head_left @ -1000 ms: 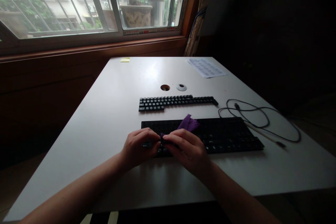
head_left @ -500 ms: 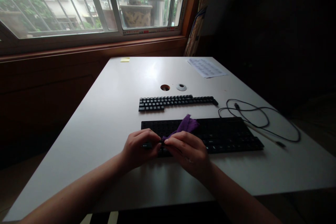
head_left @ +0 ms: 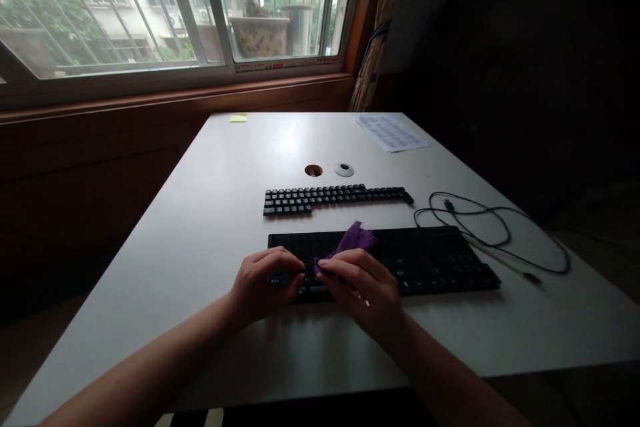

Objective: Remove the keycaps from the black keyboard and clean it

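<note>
My left hand [head_left: 267, 280] is closed in a pinch above the left part of a black keyboard [head_left: 425, 257]. Between its thumb and forefinger is a small dark piece that looks like a keycap, mostly covered by the fingers. Close beside it, my right hand [head_left: 365, 283] grips a purple cloth [head_left: 357, 238], whose loose end spreads over the keyboard behind the fingers. Much of the keyboard's upper left lacks caps, while keys still sit along its lower and right side. Behind it, loose black keycaps [head_left: 330, 195] lie in rows on the white table [head_left: 190, 240].
A dark cable [head_left: 500, 210] lies coiled right of the keyboard, with a thin stick-like tool [head_left: 505, 260] near it. Farther back are a round cable hole [head_left: 313, 171], its grey cover [head_left: 344, 169], printed sheets [head_left: 393, 133] and a yellow sticky note [head_left: 239, 118].
My right fingertips, with the cloth, have moved slightly right, away from my left fingertips. A small gap now shows between the hands. The view has tilted up a little.
</note>
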`<state>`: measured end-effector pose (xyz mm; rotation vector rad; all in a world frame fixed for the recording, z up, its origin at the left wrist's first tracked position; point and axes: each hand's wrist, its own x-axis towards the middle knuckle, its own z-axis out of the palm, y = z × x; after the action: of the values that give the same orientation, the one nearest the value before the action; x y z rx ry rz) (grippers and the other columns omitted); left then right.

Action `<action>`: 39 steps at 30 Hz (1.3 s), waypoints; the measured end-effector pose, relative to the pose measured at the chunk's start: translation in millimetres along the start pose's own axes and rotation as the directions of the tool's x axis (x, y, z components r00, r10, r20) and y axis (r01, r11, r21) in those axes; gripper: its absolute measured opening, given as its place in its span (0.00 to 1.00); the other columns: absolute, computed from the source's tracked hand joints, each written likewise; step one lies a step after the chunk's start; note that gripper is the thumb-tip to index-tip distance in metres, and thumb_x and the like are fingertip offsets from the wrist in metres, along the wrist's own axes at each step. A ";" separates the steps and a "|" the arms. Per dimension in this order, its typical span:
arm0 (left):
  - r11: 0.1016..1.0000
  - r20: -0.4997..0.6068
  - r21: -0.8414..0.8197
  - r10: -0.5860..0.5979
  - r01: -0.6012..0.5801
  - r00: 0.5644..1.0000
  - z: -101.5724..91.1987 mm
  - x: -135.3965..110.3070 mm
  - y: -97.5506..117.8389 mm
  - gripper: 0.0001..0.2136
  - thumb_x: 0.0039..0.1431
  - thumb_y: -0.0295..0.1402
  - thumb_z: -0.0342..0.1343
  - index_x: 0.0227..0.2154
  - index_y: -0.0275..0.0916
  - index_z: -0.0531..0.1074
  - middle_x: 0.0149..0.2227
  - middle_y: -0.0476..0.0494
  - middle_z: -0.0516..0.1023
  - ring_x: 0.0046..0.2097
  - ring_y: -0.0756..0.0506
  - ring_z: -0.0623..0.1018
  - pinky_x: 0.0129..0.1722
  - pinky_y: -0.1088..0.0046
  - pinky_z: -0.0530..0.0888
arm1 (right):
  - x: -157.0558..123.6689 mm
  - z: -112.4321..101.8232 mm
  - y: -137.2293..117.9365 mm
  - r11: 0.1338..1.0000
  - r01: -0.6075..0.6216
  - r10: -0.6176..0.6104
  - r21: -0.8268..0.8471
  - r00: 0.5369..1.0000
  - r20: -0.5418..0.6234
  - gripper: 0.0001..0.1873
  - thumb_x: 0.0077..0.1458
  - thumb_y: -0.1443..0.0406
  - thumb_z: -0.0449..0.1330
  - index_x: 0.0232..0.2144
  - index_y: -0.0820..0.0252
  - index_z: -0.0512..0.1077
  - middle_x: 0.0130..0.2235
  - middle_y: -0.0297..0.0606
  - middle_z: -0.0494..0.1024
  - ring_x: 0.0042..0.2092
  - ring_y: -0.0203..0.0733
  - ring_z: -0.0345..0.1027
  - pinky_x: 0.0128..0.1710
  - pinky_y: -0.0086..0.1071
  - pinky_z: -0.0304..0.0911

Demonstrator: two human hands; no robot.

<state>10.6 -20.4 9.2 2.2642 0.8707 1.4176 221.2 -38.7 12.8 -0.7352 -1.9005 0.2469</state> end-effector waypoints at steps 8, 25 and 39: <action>0.999 0.023 -0.023 0.025 -0.025 0.999 0.9 -1.0 -2.4 0.05 0.53 0.22 0.60 0.32 0.37 0.72 0.26 0.46 0.77 0.26 0.50 0.76 0.26 0.78 0.73 | -2.8 6.5 4.2 0.999 0.017 -0.022 0.037 0.992 0.123 0.21 0.56 0.74 0.63 0.52 0.58 0.73 0.41 0.40 0.77 0.41 0.38 0.72 0.42 0.33 0.72; 0.998 -0.036 0.022 -0.053 0.054 0.998 -2.3 -2.1 -2.7 0.06 0.52 0.22 0.62 0.31 0.37 0.72 0.27 0.47 0.78 0.27 0.52 0.76 0.28 0.79 0.72 | -1.4 0.9 2.4 0.996 0.089 -0.087 -0.013 0.993 0.081 0.17 0.53 0.76 0.65 0.45 0.60 0.76 0.37 0.39 0.78 0.37 0.37 0.72 0.37 0.31 0.72; 0.993 -0.002 -0.111 -0.049 0.049 0.999 -1.7 -3.0 -3.9 0.06 0.55 0.22 0.62 0.35 0.35 0.74 0.28 0.44 0.78 0.28 0.50 0.77 0.28 0.78 0.74 | -2.6 2.8 1.6 1.000 -0.001 0.001 -0.003 0.999 0.035 0.21 0.54 0.76 0.65 0.49 0.58 0.74 0.39 0.39 0.77 0.39 0.38 0.72 0.39 0.33 0.72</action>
<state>6.9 -19.5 5.8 2.1439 0.8219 1.4146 220.1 -38.6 8.9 -0.7377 -1.9343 0.2590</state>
